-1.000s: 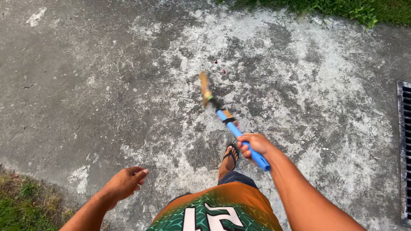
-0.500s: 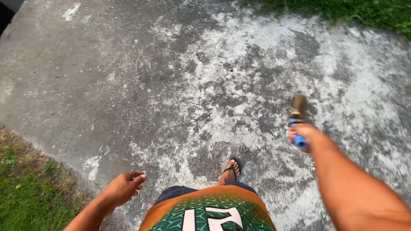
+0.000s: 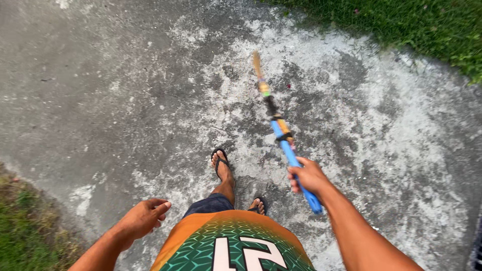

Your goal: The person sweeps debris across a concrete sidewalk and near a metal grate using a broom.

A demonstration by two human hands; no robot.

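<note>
My right hand (image 3: 307,176) grips the blue handle of a long broom (image 3: 281,133). The stick runs away from me, blue near the hand, then wrapped in orange and black, and ends in a blurred yellow-brown tip low over the concrete. My left hand (image 3: 143,217) hangs at my side with loosely curled fingers and holds nothing. Below me I see my orange and green shirt (image 3: 231,243) and my feet in black flip-flops (image 3: 220,163) on the ground.
I stand on stained grey concrete (image 3: 125,100) with pale patches. Grass (image 3: 401,25) borders it at the top right. More grass (image 3: 25,226) lies at the lower left. A dark drain grate (image 3: 475,246) shows at the right edge.
The broom has swung from the right side back to the front, pointing away from me. My left foot has stepped forward. The left hand has stayed at my side.
</note>
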